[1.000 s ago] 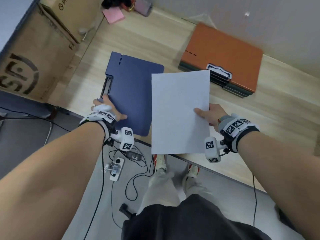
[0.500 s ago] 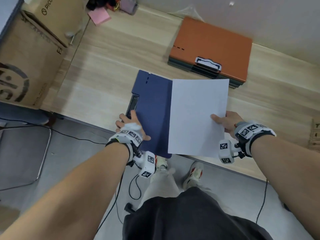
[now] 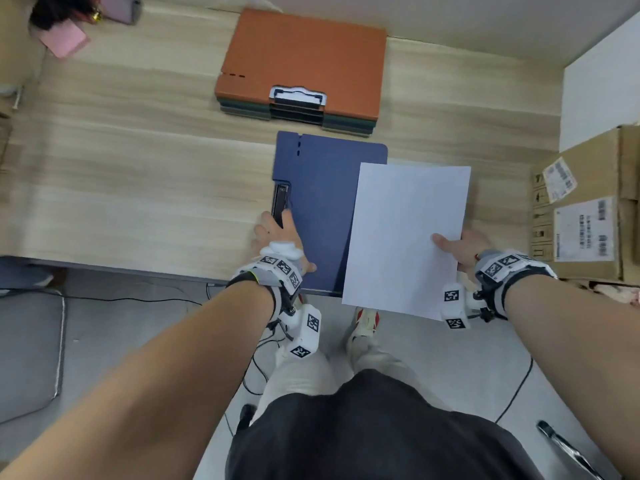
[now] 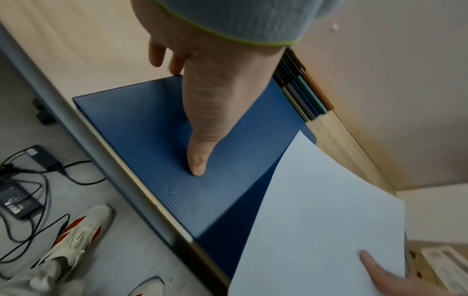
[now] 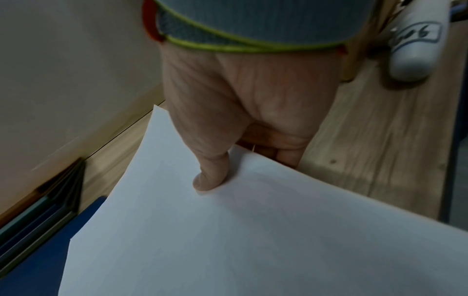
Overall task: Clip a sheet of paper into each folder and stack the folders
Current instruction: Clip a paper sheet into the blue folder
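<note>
A dark blue folder [image 3: 322, 216] lies shut on the wooden table [image 3: 138, 168], its black clip [image 3: 280, 199] on the left edge. My left hand [image 3: 277, 233] holds its near left side: the thumb [image 4: 198, 160] presses on the ribbed cover [image 4: 152, 140] and the fingers curl at the clip edge. My right hand [image 3: 460, 247] pinches a white sheet of paper [image 3: 405, 237] by its right edge, thumb [image 5: 210, 180] on top, fingers beneath. The sheet [image 4: 316, 220] hangs over the folder's right part and the table's front edge, slightly bowed.
A stack of several folders with an orange one [image 3: 304, 60] on top sits just behind the blue folder. Cardboard boxes [image 3: 588, 206] stand at the right. A pink pad [image 3: 64, 41] and dark clutter lie at the far left corner. Cables run across the floor below.
My left hand has slid the blue folder rightward, from left of the orange stack to directly in front of it. The sheet stays in my right hand, over the folder's right side.
</note>
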Demonstrator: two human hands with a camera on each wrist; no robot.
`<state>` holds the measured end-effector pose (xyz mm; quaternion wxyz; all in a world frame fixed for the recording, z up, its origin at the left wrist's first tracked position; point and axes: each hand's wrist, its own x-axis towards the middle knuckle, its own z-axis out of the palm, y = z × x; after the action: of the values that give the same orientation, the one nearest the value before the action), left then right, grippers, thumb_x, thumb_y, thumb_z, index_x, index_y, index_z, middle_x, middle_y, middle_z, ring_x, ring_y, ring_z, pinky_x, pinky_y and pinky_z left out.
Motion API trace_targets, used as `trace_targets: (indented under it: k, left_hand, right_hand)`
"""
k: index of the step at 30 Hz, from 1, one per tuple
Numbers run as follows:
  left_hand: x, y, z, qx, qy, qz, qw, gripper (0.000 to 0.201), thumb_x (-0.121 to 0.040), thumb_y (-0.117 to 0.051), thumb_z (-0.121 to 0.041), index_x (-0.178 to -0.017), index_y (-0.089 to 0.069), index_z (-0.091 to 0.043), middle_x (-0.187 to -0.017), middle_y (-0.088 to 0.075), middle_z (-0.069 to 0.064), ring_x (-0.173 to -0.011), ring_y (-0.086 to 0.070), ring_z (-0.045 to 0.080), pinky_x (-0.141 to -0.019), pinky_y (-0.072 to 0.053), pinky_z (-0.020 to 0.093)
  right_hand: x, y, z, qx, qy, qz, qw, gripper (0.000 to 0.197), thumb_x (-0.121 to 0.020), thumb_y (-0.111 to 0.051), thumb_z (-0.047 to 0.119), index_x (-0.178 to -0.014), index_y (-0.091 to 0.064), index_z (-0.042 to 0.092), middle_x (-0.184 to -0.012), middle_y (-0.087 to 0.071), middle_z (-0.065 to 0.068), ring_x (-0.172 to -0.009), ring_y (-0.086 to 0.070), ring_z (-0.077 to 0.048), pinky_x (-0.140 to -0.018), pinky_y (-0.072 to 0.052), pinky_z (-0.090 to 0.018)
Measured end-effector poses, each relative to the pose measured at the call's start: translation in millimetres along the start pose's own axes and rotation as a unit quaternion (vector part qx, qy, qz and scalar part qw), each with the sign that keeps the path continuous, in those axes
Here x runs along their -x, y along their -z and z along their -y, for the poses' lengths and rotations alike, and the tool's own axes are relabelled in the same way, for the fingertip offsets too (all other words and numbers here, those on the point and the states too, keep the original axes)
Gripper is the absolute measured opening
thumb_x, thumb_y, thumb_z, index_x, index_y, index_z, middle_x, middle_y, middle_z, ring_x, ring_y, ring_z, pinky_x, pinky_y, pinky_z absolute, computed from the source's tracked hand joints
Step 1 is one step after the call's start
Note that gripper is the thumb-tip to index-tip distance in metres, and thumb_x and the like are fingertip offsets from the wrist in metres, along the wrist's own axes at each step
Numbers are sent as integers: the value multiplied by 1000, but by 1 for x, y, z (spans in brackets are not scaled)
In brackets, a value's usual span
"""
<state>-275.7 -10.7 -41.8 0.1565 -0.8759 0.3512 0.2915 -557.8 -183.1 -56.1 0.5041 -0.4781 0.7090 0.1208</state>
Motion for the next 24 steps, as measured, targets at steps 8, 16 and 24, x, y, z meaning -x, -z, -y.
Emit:
trace_targets:
  k: [8, 16, 24]
  left_hand:
    - [22, -33, -75, -105, -159, -39, 981, 114, -73, -88, -32, -153, -8, -44, -165, 4, 12, -152, -1, 39, -117, -24, 55]
    - [22, -27, -85, -149, -149, 45, 976, 110, -87, -76, -29, -153, 10, -49, -163, 20, 15, -150, 7, 44, -111, -35, 57]
    - [-5, 8, -77, 16, 6, -19, 1000, 123, -56, -86, -65, -147, -23, -12, -149, -27, 18, -136, -32, 38, -102, -42, 46]
  right_hand:
    - [-27, 43, -57, -4, 1, -1, 1000, 63, -74, -71, 61, -115, -66, 14, -112, -70, -7, -95, -67, -34, -84, -56, -52]
    - [-42, 53, -76, -55, -11, 9, 998, 71, -66, -74, 63, -121, -63, 20, -121, -68, -4, -108, -64, -31, -94, -52, -50]
    - [-42, 50, -80, -64, -8, 12, 998, 58, -73, -75, 53, -117, -65, 17, -121, -68, -5, -109, -64, -31, -100, -48, -51]
